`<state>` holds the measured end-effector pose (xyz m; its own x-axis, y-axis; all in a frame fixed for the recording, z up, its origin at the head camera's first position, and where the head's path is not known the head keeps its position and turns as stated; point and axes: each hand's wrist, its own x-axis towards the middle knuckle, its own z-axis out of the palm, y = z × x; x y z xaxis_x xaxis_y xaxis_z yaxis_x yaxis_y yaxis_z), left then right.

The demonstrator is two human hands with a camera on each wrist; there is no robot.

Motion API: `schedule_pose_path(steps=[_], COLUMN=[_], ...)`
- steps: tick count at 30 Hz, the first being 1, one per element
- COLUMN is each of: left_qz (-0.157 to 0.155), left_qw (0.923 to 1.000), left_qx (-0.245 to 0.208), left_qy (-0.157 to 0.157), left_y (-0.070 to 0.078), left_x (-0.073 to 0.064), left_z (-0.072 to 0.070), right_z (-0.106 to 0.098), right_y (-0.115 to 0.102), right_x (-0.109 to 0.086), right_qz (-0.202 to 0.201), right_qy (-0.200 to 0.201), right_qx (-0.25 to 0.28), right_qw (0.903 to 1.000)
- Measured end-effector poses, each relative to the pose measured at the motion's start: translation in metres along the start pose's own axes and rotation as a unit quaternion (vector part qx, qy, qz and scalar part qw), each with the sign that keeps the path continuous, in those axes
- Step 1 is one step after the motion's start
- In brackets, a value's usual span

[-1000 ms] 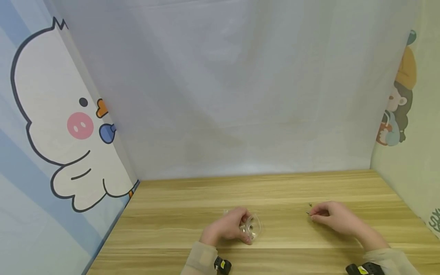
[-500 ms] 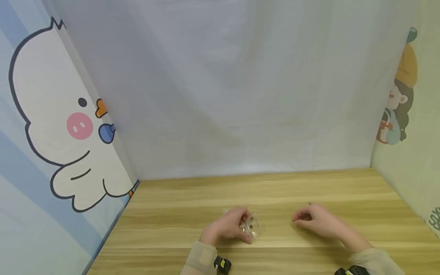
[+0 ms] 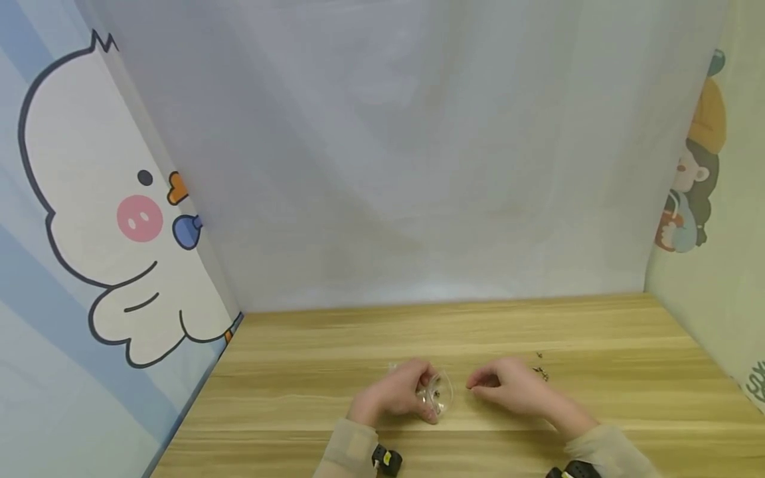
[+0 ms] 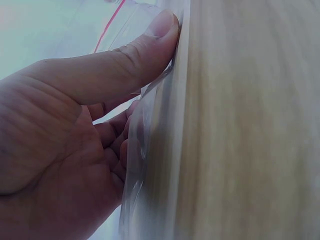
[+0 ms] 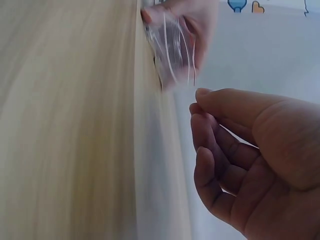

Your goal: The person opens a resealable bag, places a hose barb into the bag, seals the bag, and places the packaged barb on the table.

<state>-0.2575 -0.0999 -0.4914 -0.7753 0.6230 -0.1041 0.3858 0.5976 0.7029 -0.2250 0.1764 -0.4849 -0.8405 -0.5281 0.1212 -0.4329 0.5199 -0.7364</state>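
Note:
My left hand (image 3: 397, 395) grips a clear zip-lock bag (image 3: 443, 393), its mouth spread toward the right. Several small metal pieces (image 3: 437, 394) show inside it. In the left wrist view the thumb lies along the bag's edge, and the bag's red seal line (image 4: 109, 26) runs behind. My right hand (image 3: 516, 386) is close to the right of the bag's mouth, thumb and forefinger tips pinched together. What they pinch is tiny and almost wholly hidden by the fingertips. In the right wrist view the bag (image 5: 172, 50) appears just beyond those tips.
Several small brass-coloured metal pieces (image 3: 541, 373) lie on the wooden table (image 3: 335, 345) behind the right hand, with another piece (image 3: 539, 355) slightly farther back. A pale curtain (image 3: 418, 199) hangs behind the table, and printed cartoon cloths stand at both sides.
My right hand has moved left from the small metal pieces to near the bag's mouth, uncovering the pieces on the table. The left hand and bag have stayed in place.

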Motion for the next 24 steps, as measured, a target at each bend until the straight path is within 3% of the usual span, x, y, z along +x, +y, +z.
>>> schedule_pose_path(steps=[10, 24], left_qz=[0.001, -0.003], left_qw=[1.0000, 0.9995], left_qx=[-0.007, -0.030], left_qy=[0.000, -0.003], left_y=[0.001, 0.002], left_x=[-0.002, -0.002], left_z=[0.000, 0.000], right_z=[0.022, 0.027], right_y=[-0.019, -0.024], right_x=[0.021, 0.024], right_qz=[-0.020, -0.025], right_qy=[-0.010, -0.007], right_qx=[0.024, 0.038], right_qw=[0.9995, 0.9989])
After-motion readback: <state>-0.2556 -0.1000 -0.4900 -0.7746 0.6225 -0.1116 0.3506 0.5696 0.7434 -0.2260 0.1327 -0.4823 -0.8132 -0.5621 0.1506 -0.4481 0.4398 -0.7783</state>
